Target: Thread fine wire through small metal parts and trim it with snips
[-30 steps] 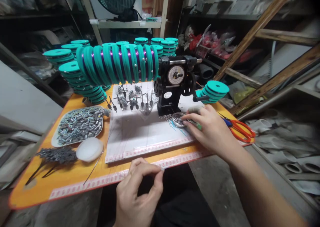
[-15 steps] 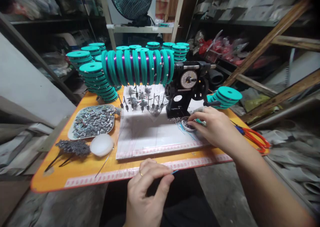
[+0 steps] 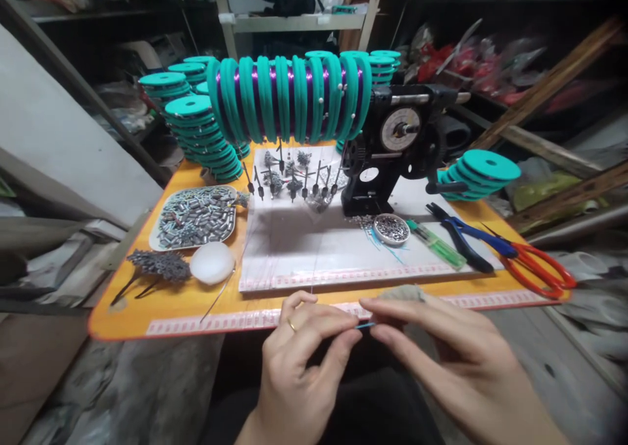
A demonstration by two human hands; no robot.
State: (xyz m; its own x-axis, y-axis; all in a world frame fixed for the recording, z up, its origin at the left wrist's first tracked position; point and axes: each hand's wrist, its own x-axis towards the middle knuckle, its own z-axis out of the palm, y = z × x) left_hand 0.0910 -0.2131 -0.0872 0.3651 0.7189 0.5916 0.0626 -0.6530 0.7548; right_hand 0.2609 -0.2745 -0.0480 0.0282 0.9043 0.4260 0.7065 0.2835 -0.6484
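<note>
My left hand (image 3: 314, 353), with a ring on one finger, pinches a thin blue tube or strand (image 3: 364, 325) between thumb and forefinger. Its free end points right, to the fingertips of my right hand (image 3: 441, 347). That hand's thumb and forefinger close around the tip; whatever small piece they hold is hidden. A finger cover (image 3: 402, 292) wraps one right fingertip. Beyond the hands, a small round dish (image 3: 391, 229) of tiny metal pieces stands on the white board (image 3: 314, 262), with loose blue strands beside it.
A black winding machine (image 3: 377, 157) carries a row of teal spools (image 3: 289, 98) above the board. Right of the dish lie a green cutter (image 3: 439, 245), black-and-blue pliers (image 3: 466, 235) and red-handled scissors (image 3: 540, 271). A tray (image 3: 193, 219) of grey weights and a white bowl (image 3: 212, 263) are at left.
My right hand has left the round dish and come back to meet my left hand at the blue piece's end. The view has tilted down, uncovering the dish, cutter and pliers.
</note>
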